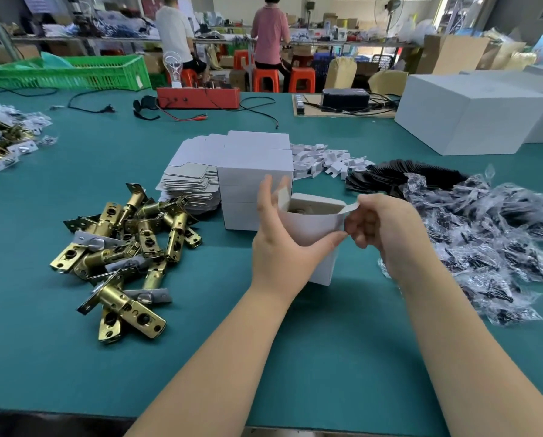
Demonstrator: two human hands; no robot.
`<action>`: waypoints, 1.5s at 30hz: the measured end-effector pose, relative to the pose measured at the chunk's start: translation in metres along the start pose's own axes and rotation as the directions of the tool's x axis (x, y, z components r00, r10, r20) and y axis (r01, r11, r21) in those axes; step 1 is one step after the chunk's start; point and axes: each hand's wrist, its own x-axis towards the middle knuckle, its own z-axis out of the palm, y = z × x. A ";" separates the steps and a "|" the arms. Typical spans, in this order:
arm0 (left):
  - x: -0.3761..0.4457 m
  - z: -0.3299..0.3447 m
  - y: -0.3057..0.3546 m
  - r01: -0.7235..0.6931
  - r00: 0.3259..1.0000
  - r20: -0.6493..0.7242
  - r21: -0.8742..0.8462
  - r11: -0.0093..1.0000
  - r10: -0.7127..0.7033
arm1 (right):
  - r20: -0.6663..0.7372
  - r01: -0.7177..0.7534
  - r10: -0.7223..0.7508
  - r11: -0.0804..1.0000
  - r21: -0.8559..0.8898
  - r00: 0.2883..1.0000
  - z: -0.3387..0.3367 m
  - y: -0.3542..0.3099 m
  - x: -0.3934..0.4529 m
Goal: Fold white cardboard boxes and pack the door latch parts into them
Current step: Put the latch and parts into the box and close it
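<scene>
Teal table (263, 357) in a cluttered workshop; left hand (282, 250) grips white box (314, 228), right hand (380, 228) pinches its flap.

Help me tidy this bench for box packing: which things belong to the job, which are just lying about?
Job: open white box held by left hand and right hand; brass latches; flat box blanks; closed white boxes.

Lying about: red tester box; green crate; black cables.
</scene>
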 end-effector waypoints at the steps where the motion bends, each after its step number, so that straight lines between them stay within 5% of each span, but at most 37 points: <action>1: -0.001 0.000 0.001 -0.016 1.000 0.003 0.010 1.000 0.016 | 0.029 -0.035 0.033 0.997 0.071 0.999 -0.001 -0.002 -0.001; 4: 0.000 -0.001 0.004 -0.048 0.999 0.001 0.012 0.999 0.048 | 0.030 -0.008 0.003 0.989 0.150 1.000 -0.004 0.000 0.005; 7: 0.001 -0.004 0.004 -0.083 0.996 -0.051 -0.097 0.992 0.078 | -0.047 0.003 -0.004 1.000 -0.007 0.999 -0.002 0.007 0.009; 13: 0.008 -0.008 0.021 0.281 0.949 0.018 -0.493 0.823 -0.314 | -0.064 -0.069 0.078 0.990 0.124 0.995 0.011 0.020 0.004; 17: 0.009 -0.012 0.025 0.501 0.859 0.213 -0.532 0.682 -0.466 | 0.018 -0.146 0.146 0.956 0.255 0.989 0.016 0.018 0.003; 22: 0.008 -0.014 0.028 0.363 0.930 0.264 -0.556 0.748 -0.255 | 0.073 0.068 -0.095 0.948 0.312 0.993 0.011 0.013 -0.001; 27: 0.013 -0.020 0.023 0.285 0.958 0.203 -0.611 0.739 -0.202 | 0.085 0.272 -0.295 0.938 0.215 0.952 0.014 0.012 -0.005; 31: 0.009 -0.022 0.024 0.215 0.963 0.258 -0.566 0.796 -0.076 | 0.145 0.287 -0.314 0.941 0.178 0.938 0.004 0.011 -0.003; 35: 0.007 -0.019 0.022 0.056 0.987 0.158 -0.387 0.920 0.007 | 0.310 0.272 -0.296 0.955 0.118 0.903 -0.008 0.009 -0.003; 40: 0.009 -0.021 0.019 -0.035 0.989 0.130 -0.307 0.951 0.078 | 0.370 0.278 -0.263 0.960 0.013 0.891 -0.007 0.010 -0.012; 45: 0.006 -0.024 0.018 -0.105 0.983 0.118 -0.282 0.954 0.143 | 0.293 0.278 -0.282 0.959 0.058 0.913 -0.005 0.011 -0.022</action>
